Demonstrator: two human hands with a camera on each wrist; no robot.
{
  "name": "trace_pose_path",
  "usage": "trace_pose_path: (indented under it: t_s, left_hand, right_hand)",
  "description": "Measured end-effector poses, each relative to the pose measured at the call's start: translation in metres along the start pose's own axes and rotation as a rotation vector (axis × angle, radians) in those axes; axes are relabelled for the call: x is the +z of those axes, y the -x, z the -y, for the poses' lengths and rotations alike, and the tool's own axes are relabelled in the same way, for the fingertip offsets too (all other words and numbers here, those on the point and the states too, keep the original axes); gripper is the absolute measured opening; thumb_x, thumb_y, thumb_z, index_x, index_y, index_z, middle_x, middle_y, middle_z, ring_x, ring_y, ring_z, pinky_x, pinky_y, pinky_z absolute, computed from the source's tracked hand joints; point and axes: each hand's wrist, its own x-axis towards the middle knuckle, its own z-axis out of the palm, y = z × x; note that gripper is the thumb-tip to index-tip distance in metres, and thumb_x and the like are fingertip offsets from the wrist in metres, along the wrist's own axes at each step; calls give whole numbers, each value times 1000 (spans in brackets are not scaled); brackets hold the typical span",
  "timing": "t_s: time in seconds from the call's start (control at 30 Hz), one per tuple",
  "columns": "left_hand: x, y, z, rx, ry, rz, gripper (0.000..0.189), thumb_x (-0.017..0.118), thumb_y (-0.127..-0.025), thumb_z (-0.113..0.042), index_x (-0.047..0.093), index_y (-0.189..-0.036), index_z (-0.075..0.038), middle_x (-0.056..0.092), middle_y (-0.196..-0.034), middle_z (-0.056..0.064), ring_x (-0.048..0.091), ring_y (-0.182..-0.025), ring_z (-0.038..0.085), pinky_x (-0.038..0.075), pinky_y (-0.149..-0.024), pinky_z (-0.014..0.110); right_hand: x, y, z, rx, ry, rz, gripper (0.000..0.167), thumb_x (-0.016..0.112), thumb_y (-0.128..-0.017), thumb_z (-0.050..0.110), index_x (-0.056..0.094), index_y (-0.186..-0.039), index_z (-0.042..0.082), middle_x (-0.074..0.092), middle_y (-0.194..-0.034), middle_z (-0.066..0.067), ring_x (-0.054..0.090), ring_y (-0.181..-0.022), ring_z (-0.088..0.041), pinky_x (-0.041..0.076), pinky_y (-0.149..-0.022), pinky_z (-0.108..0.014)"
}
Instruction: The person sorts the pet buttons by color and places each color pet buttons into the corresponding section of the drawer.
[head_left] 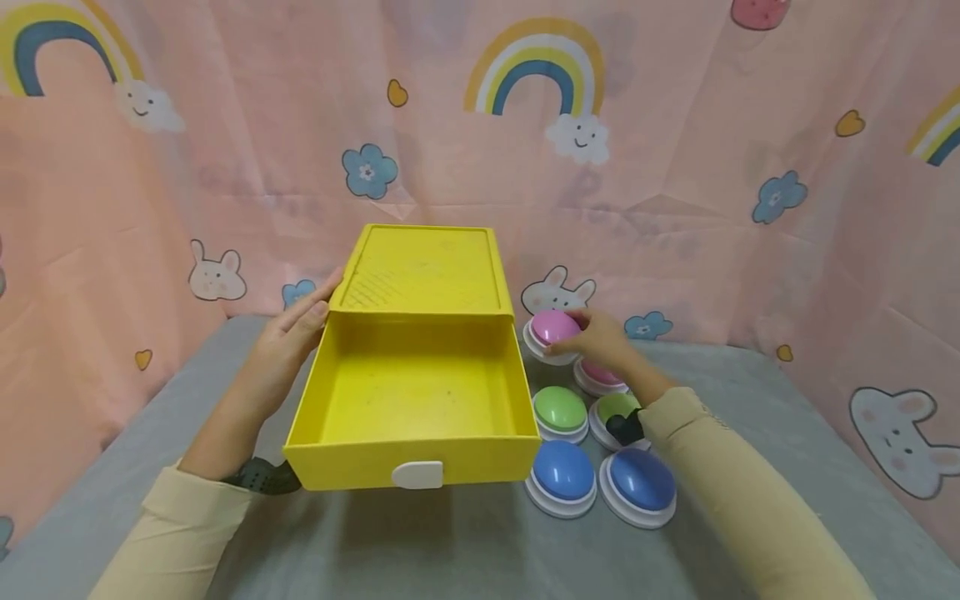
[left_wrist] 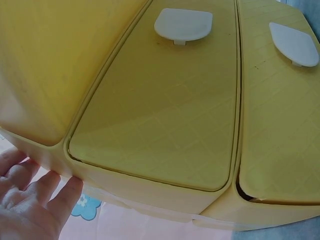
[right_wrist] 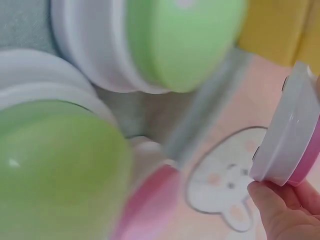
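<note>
In the head view a yellow drawer unit (head_left: 423, 271) stands with its top drawer (head_left: 341, 468) pulled out. Nothing lies inside that drawer, which has a white handle (head_left: 417, 475). My left hand (head_left: 276, 358) rests its fairly straight fingers on the unit's left side. To the unit's right, my right hand (head_left: 606, 343) pinches a pink dome button (head_left: 555, 326) by its white base. The right wrist view shows this pink button (right_wrist: 292, 132) tilted on its side and off the table, thumb and fingers at its rim. A second pink button (head_left: 600, 375) sits just below it, partly hidden.
Two green dome buttons (head_left: 560, 408) and two blue ones (head_left: 564, 471) stand in rows right of the drawer. Lower drawers (left_wrist: 160, 110) are closed in the left wrist view. Grey cloth (head_left: 750, 433) covers the table; a pink patterned curtain (head_left: 675, 100) hangs behind.
</note>
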Motion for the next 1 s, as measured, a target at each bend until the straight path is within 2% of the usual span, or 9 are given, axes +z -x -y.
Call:
trace_pose_path:
  t_s: [0.23,0.43,0.57,0.77,1.0]
  left_hand:
    - [1,0,0,-5,0,-13,51,35,-109,-35,29,-158,-24,19,-168,-1,18,-155,25,22,-121,60]
    - [1,0,-1,-2,-9,-13,50,35,-109,-34,29,-158,-25,20,-168,-1,20,-155,24,23,-121,59]
    - [1,0,-2,-2,-2,-8,51,36,-109,-35,29,-158,-25,19,-168,-1,18,-155,23,22,-122,60]
    - [2,-1,-1,-7,5,-2,52,36,-109,-35,27,-158,-24,19,-168,-3,17,-155,23,21,-122,60]
    - [1,-1,-1,-4,8,-9,54,35,-109,-34,25,-159,-18,19,-168,-2,17,-155,24,21,-122,59]
  right_hand:
    - [-25,23,23,-75,-10,-1,89,81,-82,38,37,-153,7,51,-145,-19,53,-128,-36,49,-108,-49]
    - [-41,44,42,-130,-39,-18,87,82,-81,38,41,-153,10,51,-147,-17,51,-133,-35,50,-107,-48]
    - [-50,57,52,-127,-34,-28,87,82,-80,43,42,-153,14,52,-148,-13,51,-134,-33,51,-106,-47]
    - [-58,74,66,-121,-41,-40,87,81,-80,47,41,-153,19,50,-150,-11,48,-138,-34,50,-106,-49]
    - [-62,92,89,-169,-76,-48,82,81,-81,43,45,-151,23,50,-150,-6,47,-140,-30,50,-106,-47]
